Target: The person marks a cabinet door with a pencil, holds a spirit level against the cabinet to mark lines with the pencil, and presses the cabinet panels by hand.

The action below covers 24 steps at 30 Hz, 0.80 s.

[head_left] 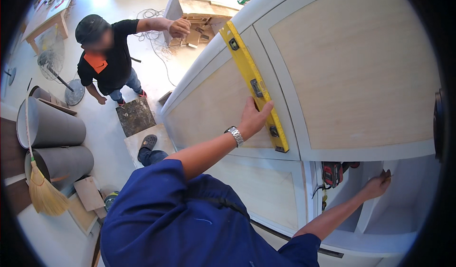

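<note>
My left hand [255, 119], below a metal watch, grips the edge of a yellow spirit level [257, 87]. The level lies along the frame of a pale wood-panelled cabinet door [213, 98], tilted in view, beside the gap to a larger door [356, 67]. Inside an open compartment at lower right, my right hand [376, 186] is closed at a white divider [369, 207]. Something small pokes out at its fingertips, too small to name. A red and black power tool [332, 173] sits in the compartment left of that hand.
Another person [107, 53] in a black shirt stands at upper left, one arm raised toward the cabinet. A stained board [136, 117] lies near their feet. Grey rolls [54, 124], a straw broom [45, 191] and a standing fan [73, 93] are at left; cables trail on the floor.
</note>
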Available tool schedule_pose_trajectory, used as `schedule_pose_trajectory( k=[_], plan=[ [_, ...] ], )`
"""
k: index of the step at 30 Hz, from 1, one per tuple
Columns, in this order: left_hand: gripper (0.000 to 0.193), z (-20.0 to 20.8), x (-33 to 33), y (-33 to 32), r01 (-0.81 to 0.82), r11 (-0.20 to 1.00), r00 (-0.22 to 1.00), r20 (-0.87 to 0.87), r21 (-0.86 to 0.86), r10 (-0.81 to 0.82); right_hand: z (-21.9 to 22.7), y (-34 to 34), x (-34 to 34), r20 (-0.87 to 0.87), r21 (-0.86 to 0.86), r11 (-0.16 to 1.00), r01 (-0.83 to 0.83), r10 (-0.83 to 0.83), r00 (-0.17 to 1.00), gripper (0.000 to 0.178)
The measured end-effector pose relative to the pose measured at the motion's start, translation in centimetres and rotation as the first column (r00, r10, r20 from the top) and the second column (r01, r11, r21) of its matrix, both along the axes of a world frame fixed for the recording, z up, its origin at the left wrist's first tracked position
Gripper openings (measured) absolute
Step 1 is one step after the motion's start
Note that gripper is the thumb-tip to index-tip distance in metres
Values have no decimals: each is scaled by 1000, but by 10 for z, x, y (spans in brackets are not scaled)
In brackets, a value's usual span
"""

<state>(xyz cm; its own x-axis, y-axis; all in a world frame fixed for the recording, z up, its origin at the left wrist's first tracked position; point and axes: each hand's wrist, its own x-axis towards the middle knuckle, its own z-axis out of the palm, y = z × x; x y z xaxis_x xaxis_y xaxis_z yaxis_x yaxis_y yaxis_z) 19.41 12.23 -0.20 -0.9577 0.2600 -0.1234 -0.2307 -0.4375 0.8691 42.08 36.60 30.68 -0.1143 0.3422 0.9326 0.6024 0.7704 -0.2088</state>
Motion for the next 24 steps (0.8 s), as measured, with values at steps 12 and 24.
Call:
schedule_pose_trajectory(
  k=[12,24],
  plan=[
    [69,4,-19,-3,96,994,993,-57,-48,-99,6,-24,-3,26,8,1000,-3,3,1000,39],
    [78,12,-23,-16,87,983,987,-121,-162,-107,11,-20,-6,56,64,998,24,-28,998,38]
  ],
)
